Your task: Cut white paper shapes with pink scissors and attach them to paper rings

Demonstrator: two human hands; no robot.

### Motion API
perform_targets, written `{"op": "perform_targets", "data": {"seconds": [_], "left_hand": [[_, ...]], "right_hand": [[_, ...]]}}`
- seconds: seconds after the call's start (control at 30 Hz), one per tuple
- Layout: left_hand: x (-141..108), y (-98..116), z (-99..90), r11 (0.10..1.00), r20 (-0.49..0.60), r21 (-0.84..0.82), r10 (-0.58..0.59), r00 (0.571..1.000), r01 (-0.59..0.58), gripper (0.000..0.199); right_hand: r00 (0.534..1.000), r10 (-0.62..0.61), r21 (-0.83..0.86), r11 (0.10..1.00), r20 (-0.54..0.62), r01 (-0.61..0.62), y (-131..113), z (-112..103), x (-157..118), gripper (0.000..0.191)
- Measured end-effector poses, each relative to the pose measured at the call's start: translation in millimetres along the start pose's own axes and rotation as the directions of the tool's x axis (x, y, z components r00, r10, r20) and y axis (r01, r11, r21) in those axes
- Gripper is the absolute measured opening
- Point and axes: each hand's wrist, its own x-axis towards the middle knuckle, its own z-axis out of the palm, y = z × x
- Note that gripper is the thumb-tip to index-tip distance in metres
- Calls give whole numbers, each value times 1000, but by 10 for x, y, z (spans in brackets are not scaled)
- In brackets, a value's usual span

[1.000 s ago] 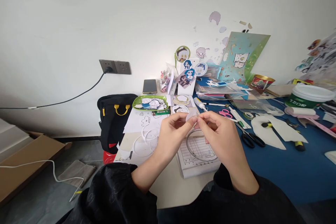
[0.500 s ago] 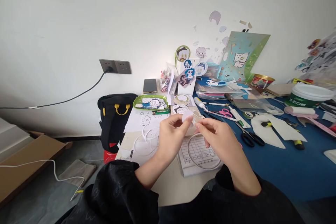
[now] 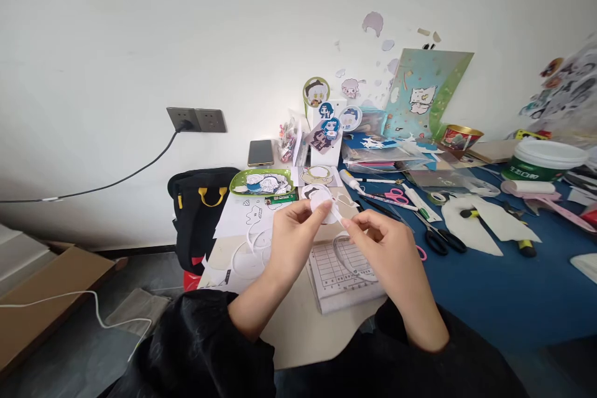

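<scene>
Between thumb and fingers, my left hand point(image 3: 295, 242) pinches a small white paper disc point(image 3: 319, 199). A narrow white strip point(image 3: 336, 216) runs from the disc to the fingertips of my right hand point(image 3: 389, 249), which are closed on its end. Whether strip and disc are one piece I cannot tell. Beneath the hands lies a pad with a printed grid point(image 3: 321, 273), with a pale ring point(image 3: 339, 256) on top, partly covered by my right hand. Several thin white paper rings point(image 3: 234, 256) lie left of my left wrist.
A green tray point(image 3: 234, 183) of paper cutouts stands behind the hands, near a phone point(image 3: 260, 152). To the right are a glue bottle point(image 3: 349, 180), black scissors point(image 3: 438, 241), pink scissors point(image 3: 397, 196) and a white-lidded tub point(image 3: 543, 161). A black bag point(image 3: 186, 217) stands left.
The strip between my hands now shows longer, with my fingertips slightly farther apart. The disc faces the camera more. The whole view has shifted a little.
</scene>
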Motion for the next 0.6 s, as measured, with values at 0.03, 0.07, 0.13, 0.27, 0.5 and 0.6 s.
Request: {"op": "perform_targets", "data": {"seconds": [0.03, 0.07, 0.13, 0.27, 0.5, 0.6], "left_hand": [[-6, 2, 5, 1000, -3, -2, 0, 1000, 0, 23], [-12, 5, 11, 1000, -7, -4, 0, 1000, 0, 23], [-23, 15, 24, 1000, -17, -7, 8, 1000, -8, 23], [-40, 35, 38, 1000, -34, 12, 29, 999, -28, 25], [-61, 36, 37, 997, -29, 58, 54, 998, -52, 27], [-69, 30, 42, 996, -31, 63, 62, 998, -60, 28]], "right_hand": [[1000, -8, -17, 1000, -22, 8, 0, 8, -4, 30], [999, -14, -31, 999, -41, 12, -1, 16, -7, 30], [998, -22, -57, 998, -66, 18, -8, 31, -7, 29], [996, -34, -92, 995, -87, 26, -34, 55, 1, 32], [989, -76, -147, 987, -124, 57, -63, 52, -4, 35], [987, -91, -170, 983, -136, 67, -56, 43, -10, 35]]}}
